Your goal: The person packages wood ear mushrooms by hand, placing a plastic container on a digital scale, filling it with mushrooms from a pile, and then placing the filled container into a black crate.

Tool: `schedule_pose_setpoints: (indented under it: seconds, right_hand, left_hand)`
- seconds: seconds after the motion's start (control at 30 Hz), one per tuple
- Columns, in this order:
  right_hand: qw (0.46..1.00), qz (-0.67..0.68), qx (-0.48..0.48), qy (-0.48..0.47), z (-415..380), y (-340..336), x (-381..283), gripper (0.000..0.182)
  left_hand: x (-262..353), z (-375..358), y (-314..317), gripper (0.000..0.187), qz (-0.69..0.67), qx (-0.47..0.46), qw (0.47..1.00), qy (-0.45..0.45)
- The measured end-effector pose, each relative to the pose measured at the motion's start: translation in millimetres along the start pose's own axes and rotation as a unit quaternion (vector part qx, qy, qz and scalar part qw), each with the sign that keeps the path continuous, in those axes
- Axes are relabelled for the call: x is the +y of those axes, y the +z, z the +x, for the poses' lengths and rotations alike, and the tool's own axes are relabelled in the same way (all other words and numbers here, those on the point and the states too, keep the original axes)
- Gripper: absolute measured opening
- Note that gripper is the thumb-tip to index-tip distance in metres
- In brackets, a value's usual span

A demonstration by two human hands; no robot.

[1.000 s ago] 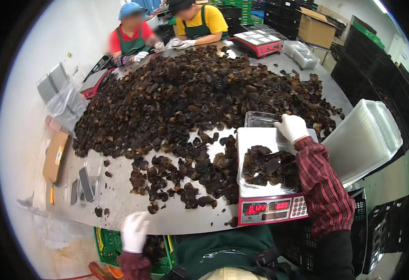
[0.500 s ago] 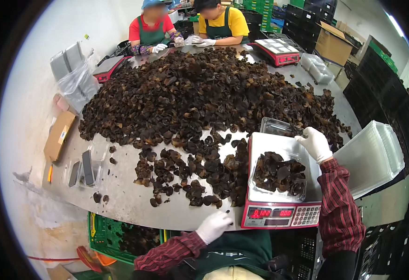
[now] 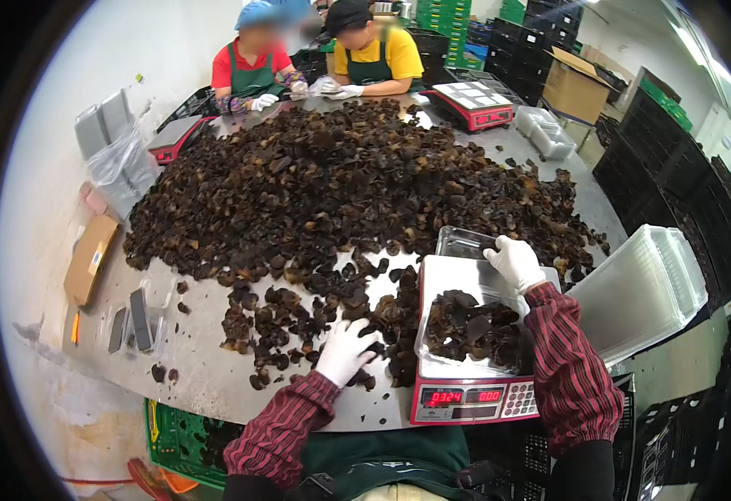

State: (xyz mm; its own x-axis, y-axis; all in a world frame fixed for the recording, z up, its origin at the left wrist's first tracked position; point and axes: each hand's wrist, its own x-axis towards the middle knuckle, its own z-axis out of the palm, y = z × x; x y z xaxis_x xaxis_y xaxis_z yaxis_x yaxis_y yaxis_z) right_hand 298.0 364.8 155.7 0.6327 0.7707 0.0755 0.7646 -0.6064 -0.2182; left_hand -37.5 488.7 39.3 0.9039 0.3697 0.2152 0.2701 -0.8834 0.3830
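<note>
My left hand (image 3: 346, 352), in a white glove, reaches over loose wood ear mushrooms (image 3: 286, 313) on the metal table. Its fingers are apart and touch or hover just above the pieces. To the right stands a red-and-silver digital scale (image 3: 474, 402) with lit red digits. On its pan rests a clear plastic tray (image 3: 425, 351) filled with wood ears (image 3: 470, 326). My right hand (image 3: 516, 263), also gloved, is at the back of the pan. Its curled fingers are at the right end of another clear plastic tray (image 3: 464, 242); the fingertips are partly hidden.
A large heap of wood ears (image 3: 324, 184) covers the table's middle. Stacked clear trays (image 3: 641, 288) stand at the right. Two people in aprons (image 3: 253, 75) work across the table. More scales (image 3: 474, 104) and a green crate (image 3: 186, 438) are around.
My left hand has moved from the table's front edge forward and left onto the loose wood ears. The whole view has shifted slightly. The scale's digits have changed.
</note>
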Motion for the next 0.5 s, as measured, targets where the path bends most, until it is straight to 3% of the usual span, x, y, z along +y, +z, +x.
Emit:
schedule_pose_setpoints:
  seconds: [0.1,0.23,0.27,0.3,0.37,0.43,0.5]
  right_hand:
    - [0.994,0.094,0.021,-0.049,-35,-43,-14,0.038]
    - [0.987,0.072,-0.036,-0.137,-98,-65,-16,0.044]
    - [0.978,0.087,0.021,-0.186,-111,-65,-15,0.046]
    - [0.977,0.101,0.073,-0.173,-125,-58,-7,0.049]
    - [0.981,0.174,0.089,0.005,-152,-60,-5,0.051]
    - [0.973,0.164,0.156,0.037,-177,-36,13,0.044]
    - [0.939,0.3,0.1,0.137,-194,-5,12,0.044]
  left_hand:
    - [-13,-6,-2,0.028,-0.103,0.048,0.994,-0.005]
    - [-20,-1,-17,0.025,-0.274,0.108,0.947,-0.13]
    - [-25,2,-19,0.025,-0.284,0.142,0.941,-0.119]
    - [-28,7,-23,0.024,-0.313,0.147,0.929,-0.131]
    - [-22,20,-40,0.024,-0.32,0.145,0.927,-0.133]
    - [-5,38,-57,0.025,-0.317,0.171,0.928,-0.1]
    - [28,61,-76,0.027,-0.327,0.174,0.929,-0.033]
